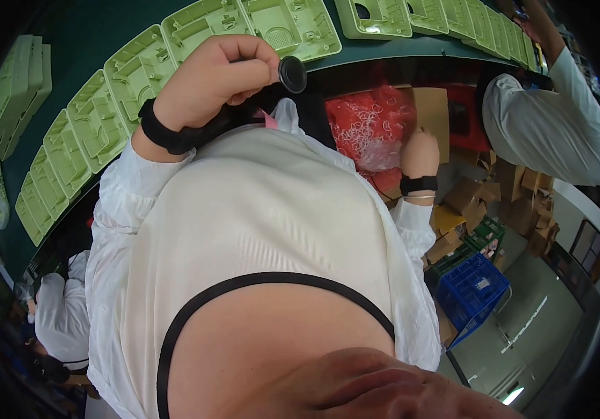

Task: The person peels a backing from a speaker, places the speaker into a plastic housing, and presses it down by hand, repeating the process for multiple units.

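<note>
My left hand [227, 70] is closed in a pinch on the rim of a round black disc [293, 75] with a shiny edge, which looks like a small speaker. It is held up in front of the row of light green plastic housings [293, 28]. To the right, my right hand [420, 150] is curled at the side of a cardboard box [431, 112]. Beside it lies a red plastic bag [398, 105] with many thin white rings [366, 122] on it. Whatever my right fingers hold is too small or hidden to make out.
The housings stand in a curved line along the dark green table [69, 42], with more stacked housings [17, 98] at far left. A co-worker's sleeve [544, 126] is at right, another person [62, 314] at lower left. A blue crate [471, 290] and cardboard boxes stand on the floor.
</note>
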Available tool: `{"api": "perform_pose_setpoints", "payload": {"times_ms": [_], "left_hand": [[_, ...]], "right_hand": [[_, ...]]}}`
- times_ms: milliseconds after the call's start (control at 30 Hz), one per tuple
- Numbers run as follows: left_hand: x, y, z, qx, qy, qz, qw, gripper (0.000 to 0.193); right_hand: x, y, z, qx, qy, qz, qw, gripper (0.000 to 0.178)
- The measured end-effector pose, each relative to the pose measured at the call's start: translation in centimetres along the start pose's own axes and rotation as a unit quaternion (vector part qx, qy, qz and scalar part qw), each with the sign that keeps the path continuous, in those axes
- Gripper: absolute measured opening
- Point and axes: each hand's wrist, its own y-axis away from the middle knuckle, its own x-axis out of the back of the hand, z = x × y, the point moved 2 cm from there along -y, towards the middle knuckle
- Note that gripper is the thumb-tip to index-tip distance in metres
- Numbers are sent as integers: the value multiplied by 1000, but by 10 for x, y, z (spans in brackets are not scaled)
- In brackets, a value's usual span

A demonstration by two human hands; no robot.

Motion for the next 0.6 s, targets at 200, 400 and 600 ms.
{"api": "perform_pose_setpoints", "payload": {"times_ms": [200, 400, 600], "left_hand": [[0, -7, -9, 30, 199, -61, 978, 14], [1, -1, -6, 50, 295, -71, 951, 13], [14, 13, 6, -67, 3, 7, 998, 25]], "right_hand": [[75, -38, -137, 170, -411, 150, 883, 36], [74, -69, -175, 337, -492, 142, 790, 28], [65, -103, -178, 213, -604, 77, 764, 15]]}}
